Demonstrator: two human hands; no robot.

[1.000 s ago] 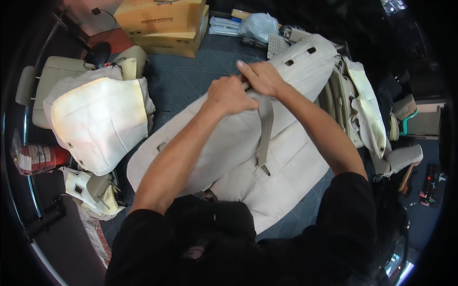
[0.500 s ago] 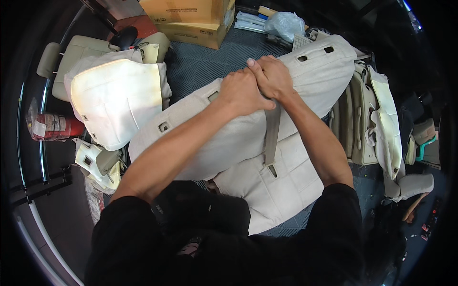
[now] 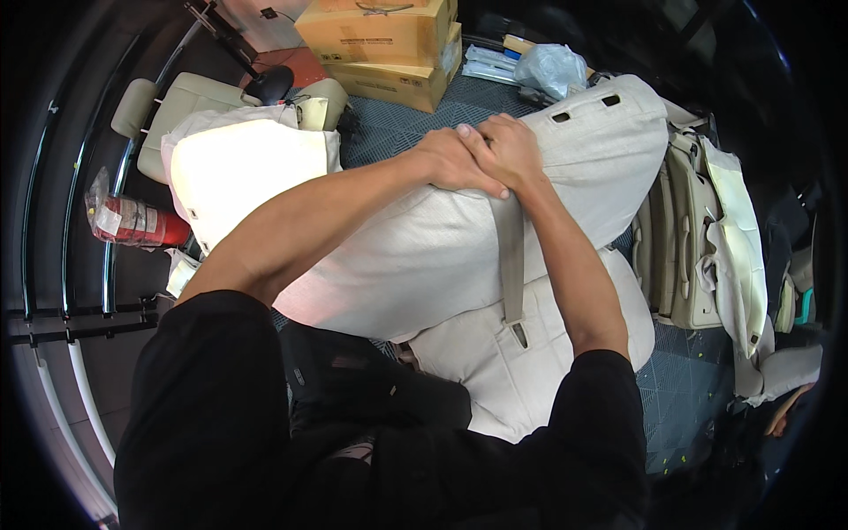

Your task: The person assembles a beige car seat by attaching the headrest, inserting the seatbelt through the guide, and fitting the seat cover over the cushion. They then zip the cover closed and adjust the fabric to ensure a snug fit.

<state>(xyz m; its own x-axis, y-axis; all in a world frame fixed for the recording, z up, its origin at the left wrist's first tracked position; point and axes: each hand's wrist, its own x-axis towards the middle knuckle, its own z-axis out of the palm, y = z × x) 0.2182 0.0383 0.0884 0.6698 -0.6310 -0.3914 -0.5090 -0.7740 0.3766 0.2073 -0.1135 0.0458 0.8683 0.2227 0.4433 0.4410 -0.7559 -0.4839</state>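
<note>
A large beige car seat back (image 3: 424, 256) lies tilted across my lap, with a second beige cushion (image 3: 503, 371) under it. A grey belt strap (image 3: 511, 256) runs down its face to a small buckle slot. My left hand (image 3: 450, 163) and my right hand (image 3: 508, 150) press together on the seat's upper edge, at the top of the strap. Both have their fingers closed there; what exactly they grip is hidden under the knuckles.
Another beige seat cushion (image 3: 252, 172) lies at the left, with a red fire extinguisher (image 3: 132, 221) beside it. Cardboard boxes (image 3: 389, 40) stand at the back. More beige seat covers (image 3: 707, 238) are stacked at the right on grey floor tiles (image 3: 698, 389).
The seat back has swung upward and to the right in view. Both hands stay clasped at the strap's top, pushed further across the seat.
</note>
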